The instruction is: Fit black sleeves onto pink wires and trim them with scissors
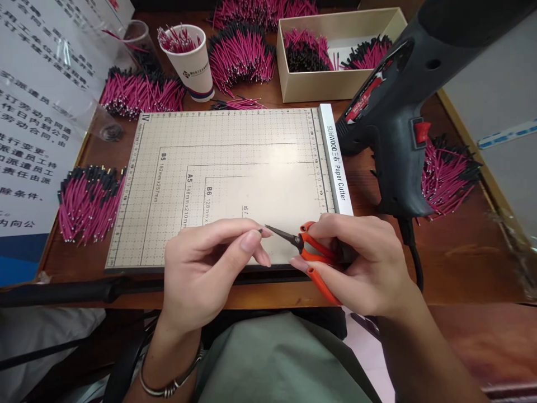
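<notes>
The person sits at the near edge of the paper cutter (235, 184), both hands low over its gridded board. The left hand (210, 268) is closed in a pinch, thumb and forefinger meeting on something very small and dark at about 2 o'clock from the palm; I cannot tell for sure, but it looks like the end of a short wire piece (260, 230). The right hand (369, 263) is wrapped around a pair of orange-handled snips (310, 252), whose dark blades point toward 9 o'clock, their tip just beside that pinched end.

To my eye this is the trimming step: blades lined up at the tip, cut not yet made. The next move would call for a small, steady squeeze with the left hand holding firm.

Heaps of pink wire pieces (90, 201) lie at 9 o'clock, more in a paper cup (188, 61) at 11 and a cardboard box (335, 84) at 1. A heat gun (394, 129) rests at 2 o'clock.
</notes>
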Tool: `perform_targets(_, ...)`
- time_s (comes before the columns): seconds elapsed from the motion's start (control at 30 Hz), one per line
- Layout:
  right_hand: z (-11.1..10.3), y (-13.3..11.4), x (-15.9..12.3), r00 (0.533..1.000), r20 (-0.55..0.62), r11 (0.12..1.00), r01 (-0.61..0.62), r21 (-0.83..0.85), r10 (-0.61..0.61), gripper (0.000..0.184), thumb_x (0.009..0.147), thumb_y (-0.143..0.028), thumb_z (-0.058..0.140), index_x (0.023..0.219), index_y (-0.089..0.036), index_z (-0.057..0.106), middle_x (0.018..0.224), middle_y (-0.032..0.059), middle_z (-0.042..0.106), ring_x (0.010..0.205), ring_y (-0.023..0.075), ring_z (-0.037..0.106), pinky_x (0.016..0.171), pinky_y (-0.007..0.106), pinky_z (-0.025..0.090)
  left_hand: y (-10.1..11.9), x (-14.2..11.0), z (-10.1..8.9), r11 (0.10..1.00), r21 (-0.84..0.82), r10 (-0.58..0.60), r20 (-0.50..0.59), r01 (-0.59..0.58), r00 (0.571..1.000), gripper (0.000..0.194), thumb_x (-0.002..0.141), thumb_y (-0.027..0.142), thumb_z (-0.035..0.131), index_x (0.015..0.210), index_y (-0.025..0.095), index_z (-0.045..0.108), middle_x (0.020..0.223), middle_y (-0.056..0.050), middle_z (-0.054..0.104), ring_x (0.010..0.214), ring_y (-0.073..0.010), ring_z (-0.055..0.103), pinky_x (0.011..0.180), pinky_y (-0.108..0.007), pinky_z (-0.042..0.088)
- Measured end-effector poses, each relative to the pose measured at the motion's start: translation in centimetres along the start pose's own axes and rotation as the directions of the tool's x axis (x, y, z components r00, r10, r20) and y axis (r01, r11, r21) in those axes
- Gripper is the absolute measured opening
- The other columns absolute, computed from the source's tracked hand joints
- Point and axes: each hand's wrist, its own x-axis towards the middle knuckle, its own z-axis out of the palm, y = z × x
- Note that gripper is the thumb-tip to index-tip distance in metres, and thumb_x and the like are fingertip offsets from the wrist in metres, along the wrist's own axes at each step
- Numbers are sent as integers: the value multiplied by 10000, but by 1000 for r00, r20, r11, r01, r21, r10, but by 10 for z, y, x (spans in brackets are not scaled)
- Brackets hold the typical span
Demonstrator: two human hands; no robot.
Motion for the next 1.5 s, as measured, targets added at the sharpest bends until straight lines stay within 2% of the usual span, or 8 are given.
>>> perform_targets(0.43, -1, -3, -1, 999, 30, 1000, -25, -19, 25, 278, 865, -151, 698, 761, -177, 441, 633, -68, 354, 573, 48, 280, 523, 219, 216, -1, 1, -1, 997, 75, 12, 24, -14, 1000, 164, 997, 165, 633, 916, 226, 763, 694, 40, 722, 608, -74, 663, 590, -158, 558)
perform_targets(0.67, -1, 0, -1, 998, 47, 999, -29, -22, 30, 298, 821, -114, 671, 721, -176, 397, 639, -63, 327, 581, 51, 271, 526, 211, 232, 0, -1, -2, 996, 88, 7, 17, -8, 1000, 156, 993, 181, 645, 907, 231, 766, 682, 35, 720, 588, -80, 657, 570, -167, 554)
perform_targets(0.8, -3, -1, 0, 997, 60, 998, -41, -47, 43, 321, 859, -148, 668, 706, -177, 387, 625, -58, 321, 574, 54, 259, 511, 218, 230, 1, -1, -1, 996, 91, 6, 7, -7, 1000, 156, 989, 182, 649, 893, 218, 766, 672, 25, 716, 579, -88, 662, 565, -173, 558)
perform_targets(1.0, -2, -2, 1, 1000, 16, 1000, -21, -6, 22, 303, 858, -173, 717, 755, -180, 433, 618, -71, 362, 550, 39, 278, 495, 199, 228, 0, -1, 0, 998, 65, -4, -3, 5, 1000, 150, 989, 176, 649, 920, 224, 774, 684, 20, 724, 589, -92, 675, 588, -178, 575)
perform_targets(1.5, -1, -4, 1, 999, 30, 999, -39, -22, 39, 290, 858, -158, 680, 738, -177, 417, 611, -66, 347, 555, 43, 293, 508, 212, 219, 1, -1, -1, 997, 77, -8, 15, 7, 1000, 168, 988, 166, 645, 915, 256, 766, 693, 59, 721, 604, -71, 663, 593, -153, 555)
